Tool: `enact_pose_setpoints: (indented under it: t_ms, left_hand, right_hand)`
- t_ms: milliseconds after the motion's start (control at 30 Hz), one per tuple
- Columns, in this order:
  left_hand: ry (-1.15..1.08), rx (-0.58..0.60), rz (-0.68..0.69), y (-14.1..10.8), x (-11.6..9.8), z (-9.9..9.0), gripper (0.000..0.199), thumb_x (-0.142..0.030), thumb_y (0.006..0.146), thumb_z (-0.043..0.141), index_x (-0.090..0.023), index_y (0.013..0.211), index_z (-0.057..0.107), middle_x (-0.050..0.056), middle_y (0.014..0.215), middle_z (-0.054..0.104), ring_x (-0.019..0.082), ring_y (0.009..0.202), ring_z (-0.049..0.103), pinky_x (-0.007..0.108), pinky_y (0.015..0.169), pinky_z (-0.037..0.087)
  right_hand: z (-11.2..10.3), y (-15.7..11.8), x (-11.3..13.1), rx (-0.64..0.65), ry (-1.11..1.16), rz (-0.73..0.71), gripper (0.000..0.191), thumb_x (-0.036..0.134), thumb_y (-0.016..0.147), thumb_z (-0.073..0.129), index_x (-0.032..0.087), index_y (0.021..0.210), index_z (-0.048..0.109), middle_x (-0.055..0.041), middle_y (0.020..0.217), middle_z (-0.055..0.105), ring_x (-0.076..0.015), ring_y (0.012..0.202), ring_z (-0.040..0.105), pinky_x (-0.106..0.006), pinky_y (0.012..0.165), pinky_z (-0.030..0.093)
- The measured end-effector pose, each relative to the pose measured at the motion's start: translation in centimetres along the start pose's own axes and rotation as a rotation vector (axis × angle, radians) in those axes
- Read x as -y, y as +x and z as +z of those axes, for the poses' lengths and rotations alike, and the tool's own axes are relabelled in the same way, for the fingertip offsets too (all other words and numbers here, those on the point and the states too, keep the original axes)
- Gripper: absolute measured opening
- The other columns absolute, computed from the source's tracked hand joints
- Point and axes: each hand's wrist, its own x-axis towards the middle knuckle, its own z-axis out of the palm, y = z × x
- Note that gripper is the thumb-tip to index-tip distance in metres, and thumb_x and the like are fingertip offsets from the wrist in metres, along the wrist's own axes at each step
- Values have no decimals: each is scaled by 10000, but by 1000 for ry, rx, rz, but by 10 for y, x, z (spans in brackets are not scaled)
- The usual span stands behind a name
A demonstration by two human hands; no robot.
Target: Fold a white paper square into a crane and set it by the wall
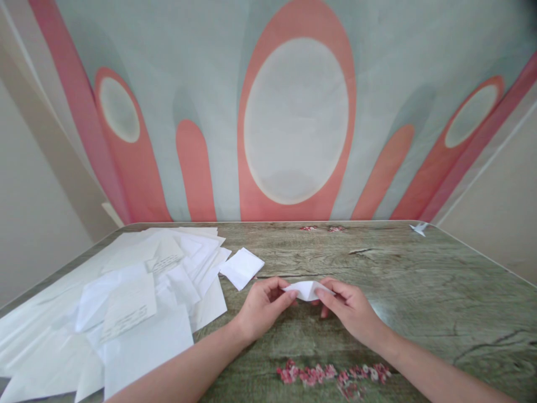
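Note:
A small white folded paper point(309, 290) is held between my two hands, a little above the wood-patterned table. My left hand point(268, 305) pinches its left corner between thumb and fingers. On the other side, my right hand point(347, 305) grips the right part, its thumb lying on the paper's front. A crease runs down the paper's middle, and its ends taper to points. Behind my left hand lies a small stack of white square sheets point(242, 268).
Loose white papers point(146, 347), some with printed lines, pile over the table's left side. A small white folded paper figure point(418, 228) sits at the far right corner. Pink blossoms point(310, 374) decorate the tabletop point(440, 302). A patterned backdrop point(222, 168) stands behind the table.

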Motion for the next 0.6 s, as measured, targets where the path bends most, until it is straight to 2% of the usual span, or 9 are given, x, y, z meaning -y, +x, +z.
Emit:
enact_pose_setpoints:
  t_ms: [167, 333, 433, 533, 600]
  left_hand:
    - [-54, -9, -10, 1, -1, -1, 262, -385, 777, 606, -127, 800, 567, -2, 676, 605, 104, 619, 536, 211, 598, 400]
    - [31, -16, -14, 2, 1, -2, 268, -387, 806, 566, -120, 786, 554, -9, 639, 564, 78, 529, 456, 198, 516, 352]
    - [86, -36, 24, 1, 3, -2, 253, -377, 824, 542, -125, 818, 558, -12, 637, 531, 90, 565, 453, 202, 525, 351]
    - [178, -102, 106, -1, 3, -2, 235, -340, 819, 558, -147, 953, 560, 10, 764, 542, 110, 654, 480, 220, 590, 395]
    - [244, -144, 174, -2, 2, -1, 301, -289, 787, 604, -175, 1056, 532, 29, 896, 536, 114, 703, 489, 232, 635, 421]
  right_hand:
    - [2, -1, -3, -13, 120, 99, 298, 412, 850, 504, 147, 797, 630, -27, 751, 629, -110, 554, 575, -230, 536, 467]
    - [3, -2, -2, -27, 225, 200, 286, 404, 839, 539, 136, 789, 625, -36, 731, 654, -104, 560, 571, -228, 556, 456]
    - [3, -2, -1, -25, 301, 224, 275, 395, 822, 569, 130, 784, 634, -45, 732, 655, -114, 588, 571, -232, 552, 462]
    - [4, -2, 0, -31, 377, 241, 256, 379, 809, 592, 129, 781, 639, -54, 740, 658, -128, 634, 579, -236, 559, 467]
    - [3, -2, 0, -38, 441, 262, 239, 366, 802, 606, 130, 787, 640, -55, 743, 658, -134, 663, 583, -238, 569, 469]
